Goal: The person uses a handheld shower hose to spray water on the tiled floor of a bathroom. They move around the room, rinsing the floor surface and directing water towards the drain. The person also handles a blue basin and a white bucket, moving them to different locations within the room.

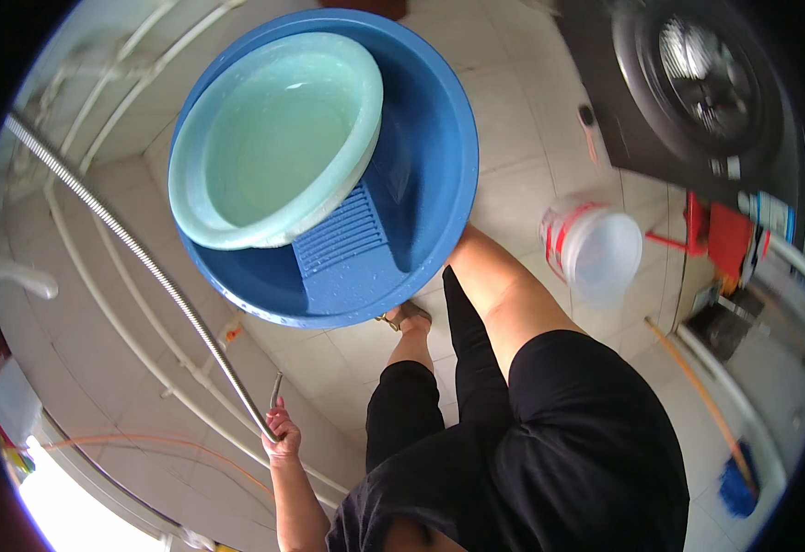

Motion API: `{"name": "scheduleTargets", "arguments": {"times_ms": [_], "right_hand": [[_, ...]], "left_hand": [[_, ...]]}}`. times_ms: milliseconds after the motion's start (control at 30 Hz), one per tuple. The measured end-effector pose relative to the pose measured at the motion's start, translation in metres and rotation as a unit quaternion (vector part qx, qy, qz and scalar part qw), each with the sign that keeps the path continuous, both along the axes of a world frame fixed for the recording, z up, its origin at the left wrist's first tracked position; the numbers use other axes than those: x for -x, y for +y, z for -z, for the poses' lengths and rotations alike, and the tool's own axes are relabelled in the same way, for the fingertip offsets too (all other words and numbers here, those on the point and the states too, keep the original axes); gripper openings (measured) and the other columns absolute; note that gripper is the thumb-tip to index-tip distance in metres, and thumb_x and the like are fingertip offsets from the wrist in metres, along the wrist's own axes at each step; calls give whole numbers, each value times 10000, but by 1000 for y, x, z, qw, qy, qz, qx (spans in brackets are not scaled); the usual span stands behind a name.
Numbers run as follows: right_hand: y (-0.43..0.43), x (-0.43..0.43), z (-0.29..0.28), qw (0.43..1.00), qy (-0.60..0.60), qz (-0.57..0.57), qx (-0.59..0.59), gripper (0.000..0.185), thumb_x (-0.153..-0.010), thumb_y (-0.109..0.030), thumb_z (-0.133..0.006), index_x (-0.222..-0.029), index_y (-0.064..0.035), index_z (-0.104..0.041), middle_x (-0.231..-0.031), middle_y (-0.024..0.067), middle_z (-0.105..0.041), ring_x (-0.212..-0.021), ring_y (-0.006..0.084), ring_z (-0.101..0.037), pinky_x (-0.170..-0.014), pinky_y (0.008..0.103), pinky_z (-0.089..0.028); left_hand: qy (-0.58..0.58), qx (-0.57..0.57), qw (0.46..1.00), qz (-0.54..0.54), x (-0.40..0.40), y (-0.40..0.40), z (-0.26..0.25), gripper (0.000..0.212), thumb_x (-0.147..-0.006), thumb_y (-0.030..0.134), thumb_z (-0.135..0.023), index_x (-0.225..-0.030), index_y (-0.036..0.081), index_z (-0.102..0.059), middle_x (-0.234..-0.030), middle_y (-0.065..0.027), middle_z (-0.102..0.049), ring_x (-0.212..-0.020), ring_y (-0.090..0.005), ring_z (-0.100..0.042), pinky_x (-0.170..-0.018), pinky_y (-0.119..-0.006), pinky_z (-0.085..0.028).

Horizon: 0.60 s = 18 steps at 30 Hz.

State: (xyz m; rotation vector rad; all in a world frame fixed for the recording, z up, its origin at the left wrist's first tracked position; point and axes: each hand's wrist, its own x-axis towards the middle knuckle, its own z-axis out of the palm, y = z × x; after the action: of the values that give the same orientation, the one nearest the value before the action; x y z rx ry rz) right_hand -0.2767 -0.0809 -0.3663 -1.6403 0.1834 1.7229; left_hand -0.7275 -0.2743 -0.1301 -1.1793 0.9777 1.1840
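My left hand (281, 433) is closed around a flexible metal hose (160, 286). A short, thin grey end sticks up past the fingers. My right arm reaches to the lower right rim of a large blue plastic basin (426, 148); the basin hides the right hand, so its grip cannot be seen. A ribbed washboard section (340, 228) is moulded into the blue basin, which has water drops on it. Inside sits a tilted pale green basin (278, 148); a glint shows in it, and it seems to hold water.
A white bucket with red markings (599, 252) stands on the tiled floor (506, 193), right of the basins. Beyond are a dark front-loading washing machine (706, 83), a brush (587, 124), red plastic items (727, 238) and a blue mop (739, 483). White pipes (112, 303) run along the left wall.
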Motion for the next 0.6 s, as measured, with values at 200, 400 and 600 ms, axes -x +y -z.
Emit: {"name": "scheduleTargets", "arguments": {"times_ms": [200, 400, 600], "right_hand": [[-99, -72, 11, 987, -9, 162, 19, 658, -812, -591, -290, -1232, -91, -376, -1193, 85, -464, -1022, 221, -485, -810, 381, -419], [-186, -144, 26, 955, 28, 295, 11, 682, -807, -611, -272, -1239, -92, -366, -1207, 86, -455, -1041, 225, -477, -824, 386, -413], [-303, -199, 2, 899, 123, 419, -37, 707, -801, -631, -255, -1247, -92, -357, -1221, 88, -445, -1060, 229, -469, -838, 390, -407]], "left_hand": [[-1, -47, 996, 70, -18, 27, 21, 412, -852, 245, -440, -1104, -81, -420, -1022, -144, -533, -482, -65, -428, -351, -142, -323], [-30, -115, 967, 226, -149, 57, 46, 396, -838, 277, -490, -1009, -80, -500, -1077, -180, -520, -515, -67, -450, -345, -131, -322], [-56, -95, 934, 339, -211, 37, 80, 304, -838, 285, -515, -868, -15, -547, -819, -102, -579, -502, -79, -450, -318, -132, -292]]}}
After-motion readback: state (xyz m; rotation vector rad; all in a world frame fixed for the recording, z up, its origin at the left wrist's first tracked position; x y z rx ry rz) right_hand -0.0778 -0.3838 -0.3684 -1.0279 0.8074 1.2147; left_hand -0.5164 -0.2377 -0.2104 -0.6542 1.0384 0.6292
